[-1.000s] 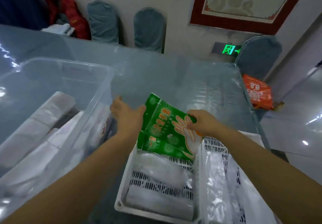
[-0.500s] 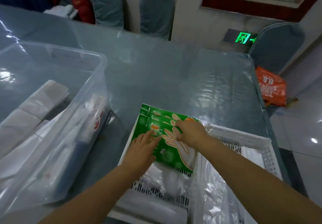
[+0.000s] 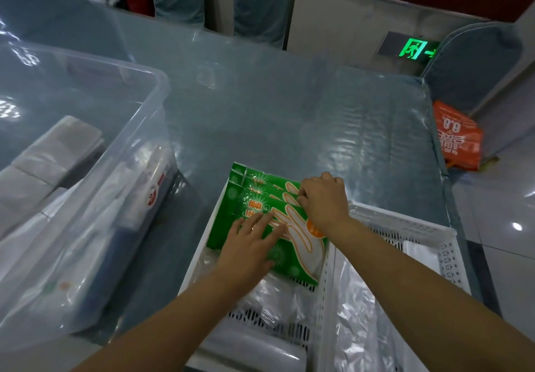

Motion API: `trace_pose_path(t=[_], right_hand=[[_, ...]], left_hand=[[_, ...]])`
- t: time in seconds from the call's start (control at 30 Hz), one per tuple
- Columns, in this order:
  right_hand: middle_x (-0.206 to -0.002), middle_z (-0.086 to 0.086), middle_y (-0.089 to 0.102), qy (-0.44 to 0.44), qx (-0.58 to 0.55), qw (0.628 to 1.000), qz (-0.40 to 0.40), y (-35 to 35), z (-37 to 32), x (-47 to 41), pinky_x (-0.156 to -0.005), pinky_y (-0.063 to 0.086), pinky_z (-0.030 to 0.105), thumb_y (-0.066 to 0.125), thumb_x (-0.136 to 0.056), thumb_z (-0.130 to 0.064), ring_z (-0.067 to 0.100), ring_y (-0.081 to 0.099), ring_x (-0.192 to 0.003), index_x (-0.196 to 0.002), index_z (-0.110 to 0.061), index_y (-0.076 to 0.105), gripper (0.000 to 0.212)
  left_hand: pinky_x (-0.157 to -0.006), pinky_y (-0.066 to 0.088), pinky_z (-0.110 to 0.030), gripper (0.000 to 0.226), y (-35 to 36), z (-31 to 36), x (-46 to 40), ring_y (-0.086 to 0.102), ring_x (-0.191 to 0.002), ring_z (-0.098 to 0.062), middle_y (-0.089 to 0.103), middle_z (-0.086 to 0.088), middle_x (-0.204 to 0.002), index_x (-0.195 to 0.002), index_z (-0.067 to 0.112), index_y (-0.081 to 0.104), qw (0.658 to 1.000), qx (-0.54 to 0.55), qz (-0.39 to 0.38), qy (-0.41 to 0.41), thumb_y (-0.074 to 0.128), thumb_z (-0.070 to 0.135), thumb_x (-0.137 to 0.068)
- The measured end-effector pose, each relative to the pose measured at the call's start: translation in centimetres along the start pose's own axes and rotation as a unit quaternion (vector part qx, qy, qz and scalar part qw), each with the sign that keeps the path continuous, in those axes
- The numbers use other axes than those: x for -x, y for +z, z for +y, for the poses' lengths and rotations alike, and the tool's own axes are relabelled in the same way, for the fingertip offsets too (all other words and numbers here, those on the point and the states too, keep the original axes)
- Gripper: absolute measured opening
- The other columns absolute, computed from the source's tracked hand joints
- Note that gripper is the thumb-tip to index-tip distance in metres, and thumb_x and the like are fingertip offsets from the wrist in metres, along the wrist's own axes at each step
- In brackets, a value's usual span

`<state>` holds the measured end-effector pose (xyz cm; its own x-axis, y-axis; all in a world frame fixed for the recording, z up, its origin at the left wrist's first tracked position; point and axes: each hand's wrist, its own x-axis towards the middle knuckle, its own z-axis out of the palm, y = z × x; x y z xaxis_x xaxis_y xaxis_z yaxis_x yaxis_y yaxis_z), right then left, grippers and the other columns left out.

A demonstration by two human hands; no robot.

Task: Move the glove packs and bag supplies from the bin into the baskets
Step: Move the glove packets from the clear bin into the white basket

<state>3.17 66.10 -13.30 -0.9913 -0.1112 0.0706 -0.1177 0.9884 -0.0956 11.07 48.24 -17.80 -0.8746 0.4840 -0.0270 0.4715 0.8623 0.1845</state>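
Several green glove packs (image 3: 249, 198) lie stacked at the far end of the left white basket (image 3: 199, 258), over clear plastic bags. My left hand (image 3: 252, 244) presses flat on the top pack with straight fingers. My right hand (image 3: 324, 198) has its fingers curled at the packs' right edge, pinching them. The right white basket (image 3: 419, 232) holds clear bags (image 3: 356, 313). The clear bin (image 3: 156, 82) at the left holds white packs (image 3: 49, 154) and bag supplies.
A blue-grey table (image 3: 275, 117) under plastic film carries everything. An orange bag (image 3: 457, 137) leans off the table's right edge, by a covered chair (image 3: 474, 64). More covered chairs (image 3: 260, 4) stand behind the table.
The packs came down from the air into the left basket. My left hand moved from the bin side onto the top pack, and my right hand shifted slightly to the stack's right edge.
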Motion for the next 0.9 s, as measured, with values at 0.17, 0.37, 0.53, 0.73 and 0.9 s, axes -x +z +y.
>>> trace_pose_path(t=[0.17, 0.37, 0.53, 0.73, 0.9], right_hand=[[-0.087, -0.002, 0.065, 0.009, -0.027, 0.999, 0.027, 0.4, 0.3, 0.7, -0.076, 0.028, 0.035, 0.062, -0.083, -0.024, 0.021, 0.050, -0.089, -0.079, -0.021, 0.062, 0.005], [-0.096, 0.006, 0.063, -0.016, -0.102, 0.992, 0.067, -0.8, -0.5, 3.5, -0.079, 0.038, 0.039, 0.066, -0.079, -0.013, 0.026, 0.053, -0.091, -0.096, -0.013, 0.065, 0.017], [-0.082, 0.005, 0.066, -0.086, -0.149, 0.983, -0.056, -0.8, -3.3, 10.6, -0.067, 0.050, 0.035, 0.061, -0.087, -0.016, 0.021, 0.059, -0.076, -0.085, -0.013, 0.067, 0.007], [-0.111, 0.005, 0.057, -0.140, -0.024, 0.970, -0.198, 1.6, -5.6, 14.1, -0.076, 0.044, 0.037, 0.057, -0.082, -0.049, 0.025, 0.054, -0.098, -0.116, -0.017, 0.055, 0.046], [-0.106, 0.008, 0.054, -0.183, 0.041, 0.965, -0.182, 2.6, -6.2, 14.4, -0.072, 0.044, 0.040, 0.061, -0.074, -0.058, 0.026, 0.050, -0.091, -0.109, -0.017, 0.051, 0.055]], left_hand=[[-0.110, 0.016, -0.049, 0.077, 0.8, -0.3, -0.2, 0.013, -0.141, -0.024, 0.019, 0.001, -0.156, -0.141, 0.040, 0.020, 0.999, 0.010, -0.004, -0.036, 0.062, 0.048, -0.077], [-0.106, 0.022, -0.048, 0.074, -0.5, -1.1, -0.4, 0.017, -0.138, -0.025, 0.021, 0.000, -0.154, -0.141, 0.040, 0.024, 0.999, 0.019, -0.026, 0.004, 0.062, 0.044, -0.077], [-0.091, 0.039, -0.039, 0.048, -3.6, -4.1, 1.6, 0.050, -0.112, -0.025, 0.058, -0.004, -0.121, -0.117, 0.024, 0.059, 0.998, 0.055, 0.038, 0.010, 0.072, 0.017, -0.072], [-0.092, 0.031, -0.031, 0.039, -2.8, -5.0, 5.3, 0.046, -0.110, -0.017, 0.055, 0.005, -0.117, -0.116, 0.029, 0.058, 0.986, 0.012, -0.114, 0.119, 0.064, 0.034, -0.078], [-0.091, 0.034, -0.035, 0.052, -2.2, -4.9, 5.2, 0.047, -0.111, -0.021, 0.051, 0.001, -0.121, -0.123, 0.026, 0.049, 0.973, -0.064, -0.152, 0.163, 0.065, 0.036, -0.075]])
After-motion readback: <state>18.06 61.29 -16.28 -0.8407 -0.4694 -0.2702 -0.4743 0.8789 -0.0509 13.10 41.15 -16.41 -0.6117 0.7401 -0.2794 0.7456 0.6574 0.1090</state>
